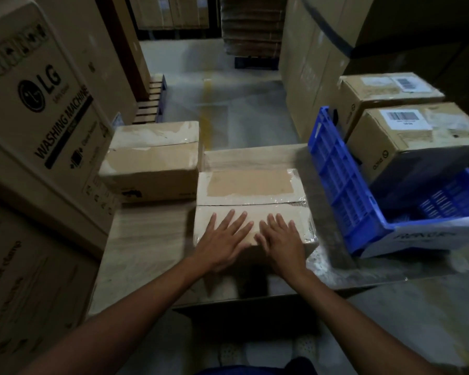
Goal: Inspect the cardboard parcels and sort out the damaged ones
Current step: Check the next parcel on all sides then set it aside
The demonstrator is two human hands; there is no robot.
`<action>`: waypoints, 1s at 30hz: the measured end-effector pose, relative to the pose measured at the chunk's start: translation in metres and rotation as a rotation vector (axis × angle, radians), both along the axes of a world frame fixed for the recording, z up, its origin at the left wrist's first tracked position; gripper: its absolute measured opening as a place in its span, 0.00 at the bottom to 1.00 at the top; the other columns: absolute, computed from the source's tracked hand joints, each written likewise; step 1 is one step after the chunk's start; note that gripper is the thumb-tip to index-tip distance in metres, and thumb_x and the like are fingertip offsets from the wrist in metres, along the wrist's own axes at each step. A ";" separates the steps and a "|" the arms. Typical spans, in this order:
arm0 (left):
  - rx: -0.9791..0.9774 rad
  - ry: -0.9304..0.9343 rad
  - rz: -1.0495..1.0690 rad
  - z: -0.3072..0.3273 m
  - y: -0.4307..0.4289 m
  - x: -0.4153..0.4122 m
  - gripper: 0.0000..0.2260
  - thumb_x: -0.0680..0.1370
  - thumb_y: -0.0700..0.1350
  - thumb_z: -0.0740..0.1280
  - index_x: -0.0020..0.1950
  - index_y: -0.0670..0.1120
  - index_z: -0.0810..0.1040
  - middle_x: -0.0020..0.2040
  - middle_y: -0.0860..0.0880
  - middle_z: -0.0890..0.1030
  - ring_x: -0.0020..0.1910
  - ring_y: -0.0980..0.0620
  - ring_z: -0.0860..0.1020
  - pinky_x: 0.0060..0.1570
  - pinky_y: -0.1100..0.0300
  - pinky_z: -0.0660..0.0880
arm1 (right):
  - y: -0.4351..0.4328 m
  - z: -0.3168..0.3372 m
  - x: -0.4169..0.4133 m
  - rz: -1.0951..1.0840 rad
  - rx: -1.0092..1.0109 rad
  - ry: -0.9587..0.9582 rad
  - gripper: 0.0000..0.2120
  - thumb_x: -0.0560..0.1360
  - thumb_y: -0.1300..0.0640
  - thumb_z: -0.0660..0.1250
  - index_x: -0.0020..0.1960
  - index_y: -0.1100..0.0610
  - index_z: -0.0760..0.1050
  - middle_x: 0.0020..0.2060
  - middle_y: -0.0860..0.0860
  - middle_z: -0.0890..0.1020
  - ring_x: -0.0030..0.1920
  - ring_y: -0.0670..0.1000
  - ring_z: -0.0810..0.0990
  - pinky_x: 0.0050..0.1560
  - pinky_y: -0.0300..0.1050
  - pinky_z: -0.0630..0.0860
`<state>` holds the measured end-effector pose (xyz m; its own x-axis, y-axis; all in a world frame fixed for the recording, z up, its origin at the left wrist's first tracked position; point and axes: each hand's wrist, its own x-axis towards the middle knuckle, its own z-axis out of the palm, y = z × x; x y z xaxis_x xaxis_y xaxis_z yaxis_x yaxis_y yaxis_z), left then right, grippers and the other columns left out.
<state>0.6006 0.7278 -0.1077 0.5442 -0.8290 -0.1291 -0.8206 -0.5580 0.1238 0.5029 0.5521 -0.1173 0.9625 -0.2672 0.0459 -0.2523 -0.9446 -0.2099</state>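
A taped cardboard parcel (251,190) lies in the middle of the wooden table (146,239), its tape wrinkled and a bare patch on its top. My left hand (224,240) and my right hand (280,240) rest flat, side by side, on its near top edge with fingers spread, gripping nothing. A second parcel (152,161) with scuffed tape lies at the table's far left. Two parcels with barcode labels stand at the right, one nearer (414,136) and one behind it (385,90).
A blue plastic crate (344,185) sits tilted on the table's right side, below the labelled parcels. Large washing machine cartons (38,104) wall off the left. Tall cartons (309,63) stand at the right rear, and an aisle of grey floor (222,90) runs ahead.
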 end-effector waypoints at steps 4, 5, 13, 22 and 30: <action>0.031 0.001 0.268 0.001 0.008 0.006 0.37 0.73 0.71 0.28 0.80 0.58 0.37 0.79 0.50 0.32 0.79 0.46 0.33 0.73 0.32 0.37 | -0.016 0.012 -0.010 -0.188 -0.025 0.132 0.48 0.71 0.25 0.35 0.82 0.53 0.55 0.81 0.62 0.53 0.81 0.60 0.48 0.77 0.61 0.43; 0.043 0.004 0.309 0.001 0.010 0.006 0.36 0.74 0.71 0.30 0.80 0.58 0.37 0.79 0.50 0.32 0.79 0.46 0.33 0.72 0.32 0.37 | -0.016 0.012 -0.011 -0.209 -0.036 0.134 0.49 0.71 0.24 0.35 0.81 0.53 0.56 0.80 0.63 0.54 0.81 0.60 0.49 0.78 0.63 0.45; -0.114 0.203 0.530 0.009 0.005 0.023 0.34 0.81 0.67 0.46 0.82 0.51 0.44 0.81 0.44 0.35 0.80 0.42 0.36 0.78 0.42 0.47 | -0.039 0.027 0.014 -0.213 -0.023 0.142 0.40 0.77 0.28 0.50 0.80 0.52 0.57 0.79 0.61 0.58 0.79 0.60 0.54 0.74 0.62 0.57; -0.258 0.288 0.805 0.010 -0.011 0.042 0.34 0.82 0.62 0.54 0.82 0.48 0.46 0.82 0.43 0.42 0.79 0.39 0.53 0.72 0.42 0.63 | -0.054 0.034 0.041 -0.235 0.100 0.097 0.31 0.77 0.32 0.60 0.71 0.53 0.68 0.73 0.60 0.64 0.73 0.61 0.61 0.68 0.60 0.65; -0.796 0.706 1.154 0.032 -0.014 0.083 0.19 0.77 0.58 0.67 0.59 0.46 0.77 0.57 0.45 0.81 0.54 0.43 0.79 0.58 0.47 0.77 | -0.057 0.045 0.057 -0.596 0.621 -0.115 0.35 0.74 0.45 0.71 0.76 0.55 0.64 0.72 0.60 0.70 0.71 0.63 0.69 0.68 0.64 0.70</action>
